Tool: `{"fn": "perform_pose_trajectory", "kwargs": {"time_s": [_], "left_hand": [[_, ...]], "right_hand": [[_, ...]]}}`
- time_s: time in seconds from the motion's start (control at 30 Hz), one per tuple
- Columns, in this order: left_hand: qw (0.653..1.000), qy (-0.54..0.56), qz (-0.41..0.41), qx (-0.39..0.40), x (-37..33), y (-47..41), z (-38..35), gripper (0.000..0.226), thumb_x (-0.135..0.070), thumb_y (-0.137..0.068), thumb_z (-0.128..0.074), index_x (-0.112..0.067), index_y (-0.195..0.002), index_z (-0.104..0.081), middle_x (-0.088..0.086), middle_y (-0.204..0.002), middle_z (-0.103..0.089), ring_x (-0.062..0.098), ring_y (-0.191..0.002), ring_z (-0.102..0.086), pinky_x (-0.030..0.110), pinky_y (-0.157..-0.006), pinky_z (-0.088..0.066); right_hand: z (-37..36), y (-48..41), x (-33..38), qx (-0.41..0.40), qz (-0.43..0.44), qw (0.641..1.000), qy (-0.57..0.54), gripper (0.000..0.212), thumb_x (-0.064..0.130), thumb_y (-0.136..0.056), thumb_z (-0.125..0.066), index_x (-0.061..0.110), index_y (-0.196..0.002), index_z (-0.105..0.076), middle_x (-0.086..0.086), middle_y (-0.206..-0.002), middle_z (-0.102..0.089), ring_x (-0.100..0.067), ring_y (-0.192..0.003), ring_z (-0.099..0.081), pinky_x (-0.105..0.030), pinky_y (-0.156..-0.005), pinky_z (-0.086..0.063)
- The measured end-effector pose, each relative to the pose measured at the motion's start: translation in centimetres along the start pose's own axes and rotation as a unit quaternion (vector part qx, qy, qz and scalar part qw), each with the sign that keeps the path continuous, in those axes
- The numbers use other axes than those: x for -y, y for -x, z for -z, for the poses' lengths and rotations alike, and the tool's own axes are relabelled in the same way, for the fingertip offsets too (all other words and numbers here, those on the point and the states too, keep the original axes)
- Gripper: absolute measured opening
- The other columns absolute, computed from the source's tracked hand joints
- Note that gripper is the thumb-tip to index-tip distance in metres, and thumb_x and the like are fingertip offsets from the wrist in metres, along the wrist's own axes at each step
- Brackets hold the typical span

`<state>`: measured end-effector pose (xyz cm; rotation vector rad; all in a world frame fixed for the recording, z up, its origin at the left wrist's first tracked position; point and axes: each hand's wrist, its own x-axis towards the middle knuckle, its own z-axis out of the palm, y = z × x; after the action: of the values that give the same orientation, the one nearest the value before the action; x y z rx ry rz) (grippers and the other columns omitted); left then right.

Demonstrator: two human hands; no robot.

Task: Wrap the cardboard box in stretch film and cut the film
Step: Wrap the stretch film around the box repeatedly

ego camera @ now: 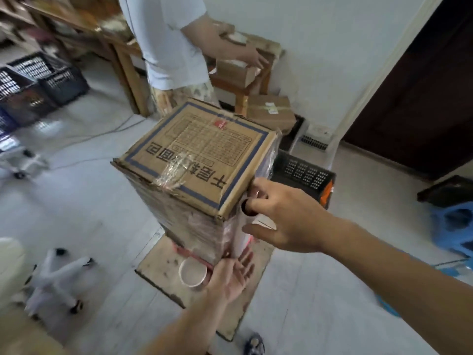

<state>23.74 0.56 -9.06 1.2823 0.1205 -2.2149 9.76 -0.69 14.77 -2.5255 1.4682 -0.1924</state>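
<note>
A tall cardboard box [202,155] with blue print stands upright on a flat board [163,267] on the floor. Its sides carry layers of stretch film, and a crumpled strip lies across its top. The stretch film roll [240,234] stands upright against the box's near right corner. My right hand [281,216] grips the roll's top end, with fingers in the core. My left hand [230,275] is below, palm up with fingers spread, supporting the roll's lower end. A white cup-like ring [192,274] lies on the board beside my left hand.
Another person [169,39] in a white shirt stands behind the box, handling cartons on a wooden bench [245,90]. Black crates [38,83] stand at the left and one [304,172] right of the box. Chair wheels [56,280] at the lower left, a blue stool [455,226] at the right.
</note>
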Motion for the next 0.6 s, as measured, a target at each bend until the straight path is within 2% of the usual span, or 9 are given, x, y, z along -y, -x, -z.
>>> {"fn": "perform_pose_trajectory", "kwargs": {"time_s": [0.07, 0.13, 0.2, 0.23, 0.3, 0.43, 0.5, 0.6], "left_hand": [[1.0, 0.023, -0.013, 0.013, 0.2, -0.1, -0.7, 0.072, 0.015, -0.082, -0.022, -0.009, -0.147, -0.041, 0.012, -0.13, -0.063, 0.026, -0.126, -0.053, 0.038, -0.094, -0.044], [0.999, 0.037, -0.02, 0.021, 0.4, -0.4, -1.4, 0.066, 0.016, -0.083, -0.021, -0.002, -0.14, -0.047, 0.012, -0.121, -0.067, 0.025, -0.123, -0.054, 0.039, -0.1, -0.04], [0.998, 0.042, -0.024, 0.031, 0.8, -0.7, -1.8, 0.06, 0.018, -0.082, -0.02, -0.002, -0.128, -0.054, 0.011, -0.104, -0.073, 0.025, -0.118, -0.056, 0.038, -0.095, -0.042], [0.998, 0.043, -0.023, 0.033, 0.8, -0.9, -1.9, 0.058, 0.018, -0.082, -0.02, -0.002, -0.124, -0.055, 0.011, -0.102, -0.073, 0.025, -0.117, -0.057, 0.036, -0.09, -0.044], [0.998, 0.045, -0.023, 0.033, 1.1, -1.3, -1.9, 0.057, 0.019, -0.08, -0.022, -0.002, -0.122, -0.054, 0.011, -0.105, -0.071, 0.026, -0.116, -0.057, 0.035, -0.082, -0.046], [0.997, 0.049, -0.046, 0.026, 1.0, -2.3, -2.0, 0.062, 0.025, -0.078, -0.029, -0.009, -0.124, -0.054, 0.016, -0.114, -0.067, 0.029, -0.115, -0.06, 0.04, -0.08, -0.048], [0.997, 0.046, -0.058, 0.025, 1.0, -2.6, -2.4, 0.064, 0.024, -0.076, -0.033, -0.011, -0.125, -0.054, 0.017, -0.115, -0.066, 0.029, -0.115, -0.06, 0.042, -0.082, -0.049], [0.996, 0.053, -0.071, 0.023, 1.3, -3.3, -3.5, 0.063, 0.022, -0.079, -0.035, -0.005, -0.133, -0.05, 0.02, -0.127, -0.062, 0.032, -0.123, -0.056, 0.044, -0.096, -0.046]], "right_hand": [[0.2, -0.4, -0.3, 0.004, 0.01, 1.0, 0.012, 0.034, 0.052, -0.091, -0.058, 0.022, -0.107, -0.064, -0.003, -0.112, -0.052, -0.019, -0.088, -0.056, -0.033, -0.068, -0.052], [0.5, -0.7, -0.6, 0.011, 0.019, 0.999, 0.032, 0.04, 0.057, -0.089, -0.058, 0.023, -0.109, -0.064, 0.002, -0.105, -0.053, -0.017, -0.085, -0.057, -0.032, -0.065, -0.052], [0.9, -1.0, -1.0, 0.012, 0.028, 0.998, 0.062, 0.047, 0.064, -0.085, -0.057, 0.023, -0.109, -0.065, 0.005, -0.097, -0.053, -0.017, -0.08, -0.057, -0.032, -0.061, -0.051], [1.2, -1.2, -1.2, 0.011, 0.032, 0.997, 0.073, 0.05, 0.066, -0.084, -0.057, 0.023, -0.109, -0.065, 0.005, -0.095, -0.053, -0.016, -0.079, -0.056, -0.032, -0.06, -0.051], [1.7, -1.4, -1.7, 0.012, 0.041, 0.995, 0.086, 0.052, 0.068, -0.081, -0.057, 0.024, -0.108, -0.065, 0.006, -0.095, -0.055, -0.016, -0.078, -0.056, -0.033, -0.06, -0.052], [2.1, -1.9, -2.7, 0.024, 0.049, 0.992, 0.111, 0.053, 0.069, -0.08, -0.058, 0.026, -0.111, -0.063, 0.007, -0.094, -0.056, -0.015, -0.078, -0.057, -0.033, -0.061, -0.052], [2.1, -2.0, -3.4, 0.032, 0.055, 0.991, 0.116, 0.053, 0.068, -0.082, -0.057, 0.028, -0.116, -0.061, 0.006, -0.096, -0.056, -0.016, -0.078, -0.058, -0.034, -0.062, -0.054], [2.4, -2.1, -5.0, 0.045, 0.079, 0.988, 0.123, 0.053, 0.065, -0.083, -0.058, 0.029, -0.122, -0.059, 0.006, -0.099, -0.059, -0.015, -0.08, -0.059, -0.03, -0.063, -0.051]]}}
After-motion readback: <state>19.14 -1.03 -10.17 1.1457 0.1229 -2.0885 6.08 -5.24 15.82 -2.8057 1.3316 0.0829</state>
